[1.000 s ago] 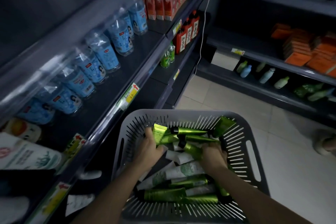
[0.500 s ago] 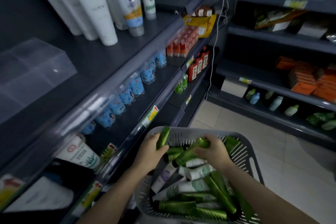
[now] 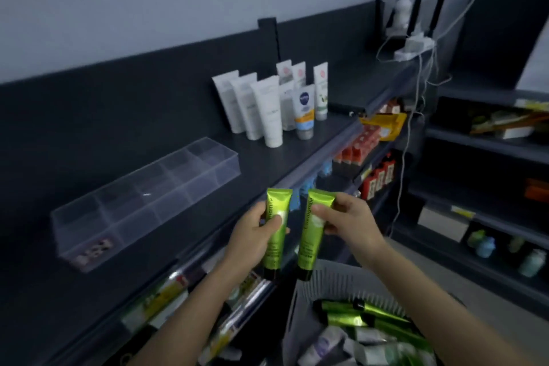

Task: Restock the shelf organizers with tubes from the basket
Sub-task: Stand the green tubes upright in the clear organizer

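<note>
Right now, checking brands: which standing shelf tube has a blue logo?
The short front tube with the orange band; the other standing tubes lack both.

Head-camera view of a dim shop aisle with dark shelving. A person's two bare arms reach up from the bottom of the frame. The left hand (image 3: 252, 238) grips a green tube (image 3: 277, 202) upright with its black cap pointing down. The right hand (image 3: 353, 220) pinches a second green tube (image 3: 312, 246) the same way, just beside the first. Below the hands, a grey slotted basket (image 3: 303, 315) holds a pile of green and white tubes (image 3: 350, 318). On the top shelf (image 3: 297, 145), to the left, sits a clear organizer (image 3: 142, 196) divided into compartments. Further along the same shelf stands a cluster of white tubes (image 3: 267, 107), caps down.
</note>
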Demonstrator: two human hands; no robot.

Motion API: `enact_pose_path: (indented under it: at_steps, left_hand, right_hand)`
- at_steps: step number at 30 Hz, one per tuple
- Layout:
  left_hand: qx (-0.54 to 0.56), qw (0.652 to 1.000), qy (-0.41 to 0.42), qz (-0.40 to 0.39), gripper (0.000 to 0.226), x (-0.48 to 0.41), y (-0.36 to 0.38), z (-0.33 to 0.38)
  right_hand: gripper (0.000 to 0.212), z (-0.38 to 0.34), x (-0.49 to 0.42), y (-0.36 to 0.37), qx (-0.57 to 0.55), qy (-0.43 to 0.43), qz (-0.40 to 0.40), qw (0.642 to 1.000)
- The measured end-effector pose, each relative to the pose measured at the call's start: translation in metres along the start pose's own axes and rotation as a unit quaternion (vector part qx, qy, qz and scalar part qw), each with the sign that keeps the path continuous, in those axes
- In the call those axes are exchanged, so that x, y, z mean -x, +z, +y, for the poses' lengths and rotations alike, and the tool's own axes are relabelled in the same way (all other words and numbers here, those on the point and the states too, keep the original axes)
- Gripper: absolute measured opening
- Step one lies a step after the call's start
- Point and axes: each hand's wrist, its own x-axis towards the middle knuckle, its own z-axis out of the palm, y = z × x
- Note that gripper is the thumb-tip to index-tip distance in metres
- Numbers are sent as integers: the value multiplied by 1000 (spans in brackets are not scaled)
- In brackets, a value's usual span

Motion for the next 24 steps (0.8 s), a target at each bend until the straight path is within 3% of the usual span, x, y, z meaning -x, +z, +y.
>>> enact_pose_path:
  at_steps: [3, 7, 13, 16, 24]
  left_hand:
    - [1, 998, 34, 46, 10, 15, -39, 23]
    - [-16, 991, 75, 106, 10, 35, -93, 44]
    - [-69, 973, 114, 189, 12, 80, -179, 64]
    - [-122, 958, 118, 232, 12, 110, -224, 65]
    - [-223, 907, 115, 338, 31, 197, -325, 67]
  right_hand:
    - [7, -27, 0, 42, -20, -35, -43, 998]
    - [14, -57, 6, 106, -28, -76, -109, 991]
    - [8, -84, 19, 198, -27, -123, -188, 974]
    - [14, -93, 28, 240, -15, -139, -230, 963]
    - [5, -104, 67, 348, 13, -176, -332, 927]
